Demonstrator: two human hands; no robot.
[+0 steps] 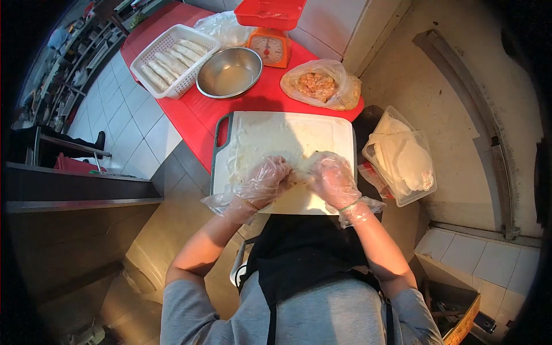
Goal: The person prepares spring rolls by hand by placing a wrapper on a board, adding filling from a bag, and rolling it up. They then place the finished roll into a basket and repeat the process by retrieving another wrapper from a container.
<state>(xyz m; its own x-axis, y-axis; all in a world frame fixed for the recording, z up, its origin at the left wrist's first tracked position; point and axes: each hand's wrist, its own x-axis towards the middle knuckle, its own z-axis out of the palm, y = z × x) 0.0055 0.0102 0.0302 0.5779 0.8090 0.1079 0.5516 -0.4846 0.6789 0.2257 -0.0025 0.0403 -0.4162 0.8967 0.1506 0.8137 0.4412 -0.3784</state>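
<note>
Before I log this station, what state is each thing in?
White perforated basket: holding white rolls.
Round metal bowl: upright, uncovered.
Orange dial scale: carrying red plastic tray.
Clear plastic bag: holding orange filling.
Translucent rear bag: crumpled.
White cutting board: flat, pale layer atop.
Clear plastic box: holding pale sheets.
Left hand: gloved, over board.
Right hand: gloved, over board.

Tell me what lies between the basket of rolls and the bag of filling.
Beside the basket, the metal bowl; then bare red tabletop up to the bag. The head view shows this.
</note>
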